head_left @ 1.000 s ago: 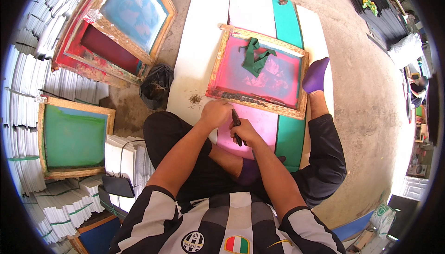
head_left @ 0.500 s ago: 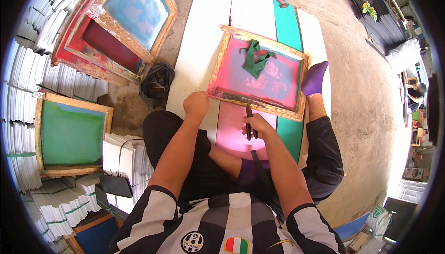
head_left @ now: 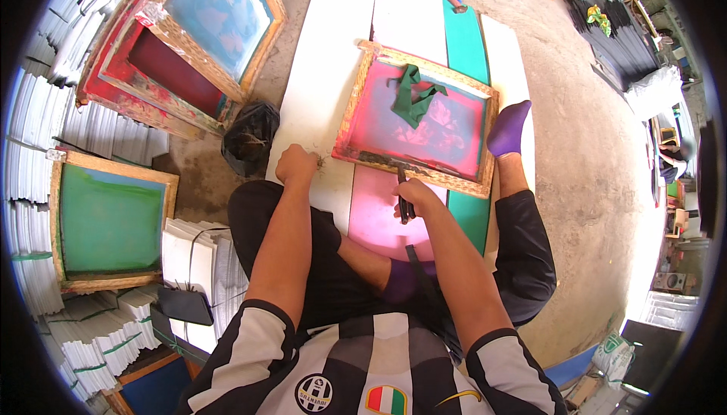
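Observation:
A wooden screen-printing frame [head_left: 363,159] with pink-stained mesh lies on the boards in front of me, a crumpled green cloth [head_left: 413,104] on its mesh. My right hand [head_left: 415,197] is closed round black-handled pliers [head_left: 403,195] at the near edge of the frame; their tip is hard to make out there. Left of the frame's near corner, my left hand [head_left: 295,165] is curled closed just over the white board [head_left: 318,59], next to a scatter of tiny dark bits [head_left: 321,161]. Its fingertips are hidden, so what it pinches, if anything, does not show.
More printing frames [head_left: 204,74] lean at the upper left, and a green-meshed frame [head_left: 110,218] stands at the left by stacked white sheets [head_left: 197,263]. A black plastic bag [head_left: 251,138] lies beside the board. My purple-socked foot [head_left: 509,129] rests right of the frame.
My left hand has moved left, away from the frame's near corner, to beside the small bits. My right hand keeps the pliers at the near edge, with their handles closer together.

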A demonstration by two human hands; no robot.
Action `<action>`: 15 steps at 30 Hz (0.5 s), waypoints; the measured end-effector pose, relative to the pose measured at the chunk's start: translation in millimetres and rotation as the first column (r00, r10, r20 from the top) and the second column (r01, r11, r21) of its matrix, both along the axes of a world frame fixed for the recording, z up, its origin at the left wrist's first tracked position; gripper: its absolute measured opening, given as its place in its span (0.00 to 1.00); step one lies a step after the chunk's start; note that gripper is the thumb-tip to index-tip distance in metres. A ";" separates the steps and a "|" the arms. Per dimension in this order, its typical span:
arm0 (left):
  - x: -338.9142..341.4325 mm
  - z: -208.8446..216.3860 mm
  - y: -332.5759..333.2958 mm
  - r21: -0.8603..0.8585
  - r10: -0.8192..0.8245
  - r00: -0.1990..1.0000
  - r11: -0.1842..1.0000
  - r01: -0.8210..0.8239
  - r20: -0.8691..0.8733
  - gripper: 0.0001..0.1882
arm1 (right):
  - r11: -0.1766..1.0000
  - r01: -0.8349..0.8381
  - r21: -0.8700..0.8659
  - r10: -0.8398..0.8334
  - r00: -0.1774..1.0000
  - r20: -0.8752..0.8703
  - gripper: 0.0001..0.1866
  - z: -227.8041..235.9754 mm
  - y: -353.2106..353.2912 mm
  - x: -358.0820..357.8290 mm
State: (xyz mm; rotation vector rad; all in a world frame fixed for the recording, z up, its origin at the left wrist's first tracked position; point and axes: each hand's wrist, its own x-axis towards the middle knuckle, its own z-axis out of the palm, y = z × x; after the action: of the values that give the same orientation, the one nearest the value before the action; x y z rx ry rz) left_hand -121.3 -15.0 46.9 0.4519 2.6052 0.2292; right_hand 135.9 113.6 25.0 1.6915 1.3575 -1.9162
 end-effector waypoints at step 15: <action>26.5 -8.6 14.8 0.116 -0.180 0.983 0.978 0.175 0.031 0.20 | 0.970 0.030 0.240 -0.057 0.992 0.109 0.07 -8.1 -28.7 -10.1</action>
State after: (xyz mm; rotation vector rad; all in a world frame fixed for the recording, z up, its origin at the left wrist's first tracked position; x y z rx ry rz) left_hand -94.8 -0.2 38.3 0.7084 2.5023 0.3221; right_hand 125.8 85.0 16.8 1.9241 1.5698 -1.7030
